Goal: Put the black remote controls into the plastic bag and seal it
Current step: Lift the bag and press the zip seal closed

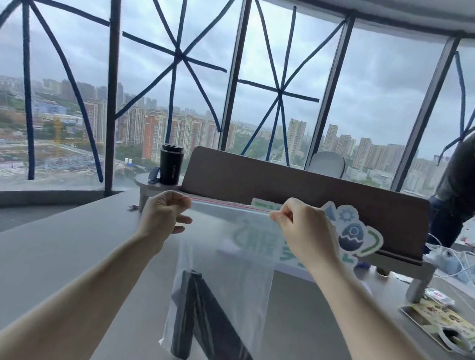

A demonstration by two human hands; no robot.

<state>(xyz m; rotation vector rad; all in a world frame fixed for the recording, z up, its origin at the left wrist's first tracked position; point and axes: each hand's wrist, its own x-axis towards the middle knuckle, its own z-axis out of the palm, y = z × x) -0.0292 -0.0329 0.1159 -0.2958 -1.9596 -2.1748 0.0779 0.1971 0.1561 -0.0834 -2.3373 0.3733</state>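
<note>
While both hands, left [165, 216] and right [304, 233], pinch the bag [231, 255] top with their fingers, remotes [209, 329] hang inside above the grey tabletop [47, 248], big windows [183, 71] far behind.

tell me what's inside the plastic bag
Black remote controls lie fanned at the bottom of the plastic bag; they overlap, so their exact number is unclear.

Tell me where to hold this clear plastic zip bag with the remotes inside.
Hold the clear plastic zip bag by its red-lined top strip, pinching each end from above. The black remote controls weigh down the bottom, so it hangs straight from there.
</note>
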